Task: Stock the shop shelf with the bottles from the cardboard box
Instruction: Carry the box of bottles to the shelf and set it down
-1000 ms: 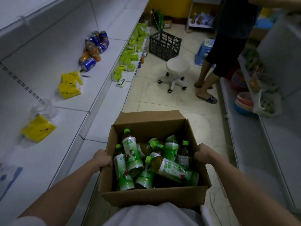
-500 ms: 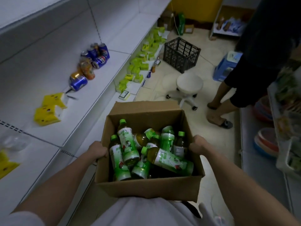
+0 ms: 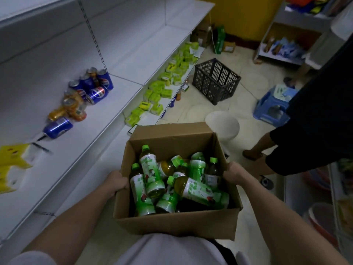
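I carry an open cardboard box (image 3: pixel 172 223) against my body. Inside it lie several green-capped tea bottles (image 3: pixel 198 190) with green and white labels, some upright, some on their sides. My left hand (image 3: pixel 117 181) grips the box's left wall and my right hand (image 3: pixel 234 174) grips its right wall. The white shop shelf (image 3: pixel 107 113) runs along my left, at about the height of the box.
On the shelf lie blue and orange cans (image 3: pixel 84 94) and yellow packs (image 3: pixel 11 163); green packs (image 3: pixel 158 92) fill the lower shelf. Ahead on the floor stand a white stool (image 3: pixel 222 124), a dark crate (image 3: pixel 215 80) and a blue stool (image 3: pixel 273 106). A person (image 3: pixel 313 119) stands at the right.
I have walked forward along the aisle with the box. The cans and the stool are closer, and the person at the right is nearer. Both hands keep their grip.
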`<state>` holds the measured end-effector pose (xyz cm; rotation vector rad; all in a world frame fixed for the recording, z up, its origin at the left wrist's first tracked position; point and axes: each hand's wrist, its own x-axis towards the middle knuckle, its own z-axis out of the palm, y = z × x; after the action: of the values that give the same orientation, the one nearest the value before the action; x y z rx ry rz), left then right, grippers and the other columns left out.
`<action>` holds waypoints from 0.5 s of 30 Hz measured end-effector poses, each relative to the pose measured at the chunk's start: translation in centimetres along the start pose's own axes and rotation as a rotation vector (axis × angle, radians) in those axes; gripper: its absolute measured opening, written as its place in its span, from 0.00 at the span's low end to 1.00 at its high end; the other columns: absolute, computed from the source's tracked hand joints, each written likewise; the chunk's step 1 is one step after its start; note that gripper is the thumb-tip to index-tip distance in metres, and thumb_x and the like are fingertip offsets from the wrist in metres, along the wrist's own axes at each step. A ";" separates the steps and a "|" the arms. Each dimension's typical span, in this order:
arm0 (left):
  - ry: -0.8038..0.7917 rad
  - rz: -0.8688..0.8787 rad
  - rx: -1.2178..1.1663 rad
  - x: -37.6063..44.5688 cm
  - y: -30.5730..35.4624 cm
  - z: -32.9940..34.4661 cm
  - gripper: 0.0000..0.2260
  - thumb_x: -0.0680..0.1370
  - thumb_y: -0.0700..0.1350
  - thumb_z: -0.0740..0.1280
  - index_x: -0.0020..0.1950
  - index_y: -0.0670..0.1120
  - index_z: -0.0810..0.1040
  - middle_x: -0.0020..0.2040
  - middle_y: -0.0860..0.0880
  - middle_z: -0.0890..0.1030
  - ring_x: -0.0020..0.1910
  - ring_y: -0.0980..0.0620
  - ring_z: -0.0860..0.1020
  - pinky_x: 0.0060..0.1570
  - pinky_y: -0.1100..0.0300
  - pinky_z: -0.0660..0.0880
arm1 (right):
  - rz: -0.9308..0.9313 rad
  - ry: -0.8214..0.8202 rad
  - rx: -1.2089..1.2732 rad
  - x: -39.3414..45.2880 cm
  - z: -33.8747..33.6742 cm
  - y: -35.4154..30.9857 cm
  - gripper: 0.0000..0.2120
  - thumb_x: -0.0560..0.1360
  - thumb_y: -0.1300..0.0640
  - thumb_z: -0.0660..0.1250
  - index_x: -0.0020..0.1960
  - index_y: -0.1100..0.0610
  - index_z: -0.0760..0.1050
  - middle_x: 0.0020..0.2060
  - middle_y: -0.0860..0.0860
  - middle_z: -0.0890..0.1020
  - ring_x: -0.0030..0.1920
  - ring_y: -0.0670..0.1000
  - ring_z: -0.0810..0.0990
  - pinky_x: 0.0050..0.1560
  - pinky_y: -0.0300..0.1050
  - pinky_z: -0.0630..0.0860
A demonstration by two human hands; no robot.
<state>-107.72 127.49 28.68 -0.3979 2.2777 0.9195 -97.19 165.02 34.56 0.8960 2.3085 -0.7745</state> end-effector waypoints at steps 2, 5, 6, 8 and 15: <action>-0.009 0.004 -0.033 2.0 3.0 0.4 0.04 0.65 0.30 0.67 0.34 0.37 0.78 0.33 0.40 0.78 0.34 0.44 0.77 0.30 0.61 0.71 | -0.011 -0.004 -0.033 3.0 -3.1 -1.2 0.17 0.78 0.63 0.58 0.65 0.67 0.71 0.63 0.63 0.76 0.63 0.61 0.75 0.63 0.52 0.74; 0.008 -0.012 -0.039 4.2 6.9 0.7 0.05 0.65 0.29 0.66 0.33 0.39 0.76 0.32 0.41 0.77 0.33 0.44 0.76 0.29 0.62 0.70 | 0.001 -0.031 -0.048 6.8 -5.9 -2.0 0.17 0.79 0.63 0.58 0.66 0.67 0.70 0.63 0.62 0.76 0.63 0.60 0.76 0.63 0.53 0.74; 0.007 -0.020 -0.034 5.2 7.9 0.8 0.05 0.64 0.30 0.67 0.34 0.39 0.77 0.33 0.40 0.78 0.34 0.43 0.77 0.30 0.62 0.70 | 0.002 -0.044 -0.062 8.2 -6.6 -2.4 0.18 0.79 0.62 0.58 0.67 0.66 0.70 0.63 0.62 0.76 0.63 0.60 0.76 0.63 0.53 0.74; 0.004 -0.059 -0.028 7.0 9.5 1.3 0.04 0.65 0.30 0.67 0.37 0.37 0.78 0.37 0.38 0.79 0.38 0.41 0.78 0.34 0.59 0.72 | -0.016 -0.050 -0.078 11.4 -7.7 -3.0 0.18 0.78 0.62 0.60 0.66 0.66 0.71 0.63 0.63 0.77 0.63 0.61 0.76 0.62 0.50 0.74; 0.091 -0.234 -0.088 11.7 16.2 3.3 0.02 0.65 0.31 0.68 0.36 0.36 0.79 0.38 0.37 0.80 0.39 0.41 0.78 0.34 0.57 0.72 | -0.176 -0.133 -0.233 23.8 -14.4 -6.8 0.16 0.76 0.60 0.60 0.62 0.64 0.73 0.60 0.61 0.78 0.59 0.60 0.77 0.55 0.47 0.75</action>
<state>-122.86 140.85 27.34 -0.7416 2.2182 0.8989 -121.10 180.38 30.98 0.5293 2.3210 -0.5999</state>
